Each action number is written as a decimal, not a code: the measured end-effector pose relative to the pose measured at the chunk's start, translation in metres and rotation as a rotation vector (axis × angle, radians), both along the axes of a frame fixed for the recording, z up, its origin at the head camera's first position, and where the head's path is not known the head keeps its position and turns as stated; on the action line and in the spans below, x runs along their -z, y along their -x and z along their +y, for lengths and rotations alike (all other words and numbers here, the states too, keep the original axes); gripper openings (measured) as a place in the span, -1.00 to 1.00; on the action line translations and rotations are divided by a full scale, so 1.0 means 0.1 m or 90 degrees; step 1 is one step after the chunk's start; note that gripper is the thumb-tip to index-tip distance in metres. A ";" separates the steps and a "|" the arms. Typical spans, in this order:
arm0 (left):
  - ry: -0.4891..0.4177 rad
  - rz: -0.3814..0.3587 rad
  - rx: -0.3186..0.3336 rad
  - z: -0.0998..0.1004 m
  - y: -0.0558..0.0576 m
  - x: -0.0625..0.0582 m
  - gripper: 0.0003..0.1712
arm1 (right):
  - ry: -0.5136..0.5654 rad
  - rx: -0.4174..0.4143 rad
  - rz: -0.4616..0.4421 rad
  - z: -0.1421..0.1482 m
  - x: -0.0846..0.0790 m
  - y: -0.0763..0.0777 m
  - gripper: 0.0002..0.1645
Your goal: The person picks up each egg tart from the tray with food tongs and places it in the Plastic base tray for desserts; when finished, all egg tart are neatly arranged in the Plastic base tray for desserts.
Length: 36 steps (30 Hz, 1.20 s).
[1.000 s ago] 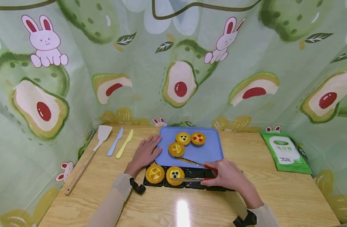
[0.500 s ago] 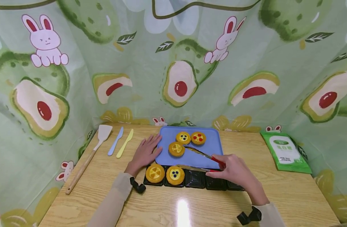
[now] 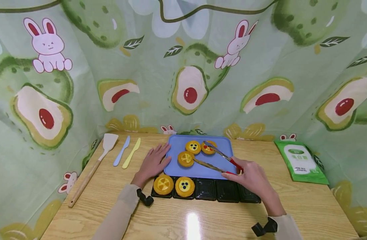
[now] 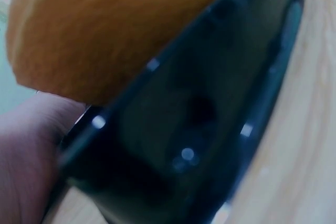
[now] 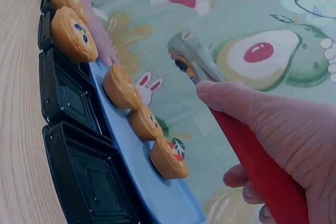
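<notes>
My right hand point(image 3: 254, 176) grips metal tongs point(image 3: 210, 165) by their red handles, with the arms spread apart. One tip hangs over the red-dotted tart point(image 3: 208, 150); the other is beside the wedge-topped tart point(image 3: 186, 159). A blue-dotted tart point(image 3: 193, 147) sits between those two on the blue tray point(image 3: 201, 171). At the tray's left edge rests my left hand point(image 3: 153, 164), fingers extended. In front stands a black compartment tray point(image 3: 206, 189); its two leftmost compartments hold a wedge-topped tart point(image 3: 163, 184) and a blue-dotted tart point(image 3: 185, 186). The left wrist view shows a blurred tart side point(image 4: 115, 35).
To the left lie a white spatula with a wooden handle point(image 3: 86, 178), a blue knife point(image 3: 121, 151) and a yellow knife point(image 3: 131, 153). A green-and-white packet point(image 3: 301, 161) lies at the right. A patterned cloth point(image 3: 159, 100) hangs behind the table.
The tongs have moved away from the black tray, up and to the right across the blue tray, and their upper tip has reached the red-dotted tart. My left hand stays put.
</notes>
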<state>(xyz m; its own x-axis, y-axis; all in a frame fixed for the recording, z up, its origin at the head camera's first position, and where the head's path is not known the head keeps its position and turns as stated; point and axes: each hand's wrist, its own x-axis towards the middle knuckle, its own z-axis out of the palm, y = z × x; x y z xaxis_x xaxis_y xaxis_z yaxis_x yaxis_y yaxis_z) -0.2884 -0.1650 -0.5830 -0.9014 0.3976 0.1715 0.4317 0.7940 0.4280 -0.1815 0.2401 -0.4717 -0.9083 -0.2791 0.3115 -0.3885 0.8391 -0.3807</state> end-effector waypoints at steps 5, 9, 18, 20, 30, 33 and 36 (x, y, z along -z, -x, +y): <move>0.004 0.002 -0.003 0.00 0.00 0.00 -0.24 | -0.029 0.036 -0.006 0.02 0.06 0.04 -0.39; -0.003 0.006 0.000 0.01 -0.01 -0.02 -0.24 | -0.059 0.070 0.006 0.01 0.16 0.09 -0.37; -0.003 0.010 0.002 0.00 -0.01 0.00 -0.23 | -0.067 0.131 0.009 -0.04 0.32 0.13 -0.36; -0.002 0.008 0.001 0.00 0.00 0.01 -0.23 | -0.059 0.149 -0.002 -0.04 0.35 0.13 -0.34; -0.008 0.017 -0.001 -0.01 -0.02 0.01 -0.24 | -0.060 0.185 -0.050 -0.05 0.40 0.14 -0.32; -0.004 0.015 -0.003 -0.02 -0.02 0.00 -0.24 | -0.055 0.178 -0.060 -0.05 0.41 0.14 -0.35; -0.008 0.014 0.006 -0.02 -0.02 -0.02 -0.23 | -0.048 0.180 -0.075 -0.05 0.41 0.13 -0.35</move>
<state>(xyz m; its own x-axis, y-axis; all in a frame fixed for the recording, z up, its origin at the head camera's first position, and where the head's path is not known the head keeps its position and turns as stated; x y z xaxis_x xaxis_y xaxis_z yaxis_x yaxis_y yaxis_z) -0.2863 -0.1666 -0.5811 -0.8938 0.4030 0.1966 0.4480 0.7845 0.4288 -0.1947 0.2356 -0.5128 -0.9818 -0.0288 0.1875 -0.0928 0.9350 -0.3422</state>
